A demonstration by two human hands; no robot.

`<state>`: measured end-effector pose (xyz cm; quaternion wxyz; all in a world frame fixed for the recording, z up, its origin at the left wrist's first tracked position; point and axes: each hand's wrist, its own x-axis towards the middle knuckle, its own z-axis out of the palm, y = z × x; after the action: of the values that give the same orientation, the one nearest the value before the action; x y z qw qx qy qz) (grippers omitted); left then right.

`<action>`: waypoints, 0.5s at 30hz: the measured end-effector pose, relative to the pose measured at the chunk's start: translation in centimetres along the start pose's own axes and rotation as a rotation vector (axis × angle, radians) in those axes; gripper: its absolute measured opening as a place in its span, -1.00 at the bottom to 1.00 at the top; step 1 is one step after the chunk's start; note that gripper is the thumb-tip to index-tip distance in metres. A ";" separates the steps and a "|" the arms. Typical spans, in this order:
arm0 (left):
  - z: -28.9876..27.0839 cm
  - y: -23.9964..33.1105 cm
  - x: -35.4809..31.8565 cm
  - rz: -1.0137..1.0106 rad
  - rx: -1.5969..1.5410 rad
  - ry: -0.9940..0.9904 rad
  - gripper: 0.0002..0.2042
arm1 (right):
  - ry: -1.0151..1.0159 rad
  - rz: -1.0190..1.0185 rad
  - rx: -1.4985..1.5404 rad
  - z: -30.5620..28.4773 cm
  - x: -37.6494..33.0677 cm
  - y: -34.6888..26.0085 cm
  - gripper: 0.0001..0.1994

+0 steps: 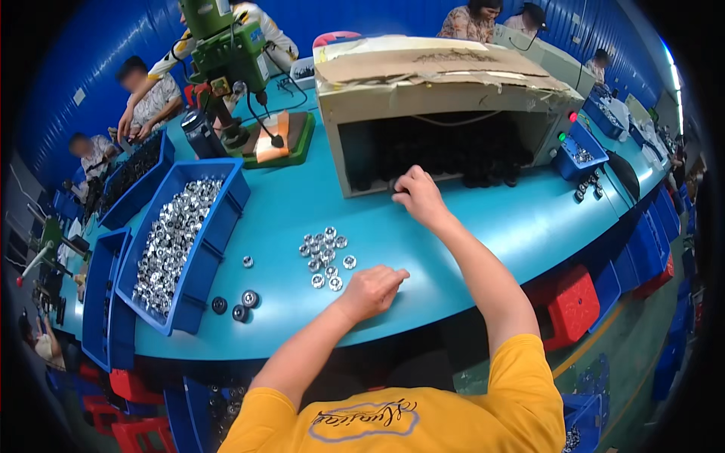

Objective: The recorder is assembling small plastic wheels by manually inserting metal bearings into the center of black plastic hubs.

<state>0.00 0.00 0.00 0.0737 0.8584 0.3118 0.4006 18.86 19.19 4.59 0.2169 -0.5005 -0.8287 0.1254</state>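
Observation:
My left hand (374, 291) is closed just above the blue-green table (332, 328), its fingers pressed together; what they hold, if anything, is hidden. Beside it lies a loose cluster of small shiny metal round parts (319, 253). My right hand (421, 198) reaches to the front lip of a large open-fronted box (332, 113) topped with torn cardboard (423, 64). Its fingers are curled in a pinch, with a small dark thing at their tips that I cannot make out. Inside the box, many black round parts (483, 170) are piled in shadow.
At left, a blue bin (240, 198) holds many metal parts. Near it lie black wheel-like pieces (240, 312) and one metal part (248, 261). A green drill press (234, 60) and dark bottle (200, 134) stand behind. A small blue bin (578, 166) sits right. Co-workers sit beyond.

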 end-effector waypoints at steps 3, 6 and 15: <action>-2.4 -2.9 0.5 0.023 0.073 -0.076 -0.72 | 0.299 -0.048 0.177 -0.5 8.8 -3.4 -0.60; -0.3 -2.2 1.1 0.016 -0.010 -0.035 -0.72 | 0.554 -0.148 0.123 1.4 12.9 -0.2 -0.62; 0.0 -2.1 0.9 -0.039 -0.113 -0.043 -0.71 | 0.455 -0.176 -0.223 6.0 18.4 -1.9 -0.60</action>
<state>-0.56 2.22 -0.18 0.1363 0.8550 0.3039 0.3976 7.04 34.61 4.40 0.3512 -0.4627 -0.8076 -0.1014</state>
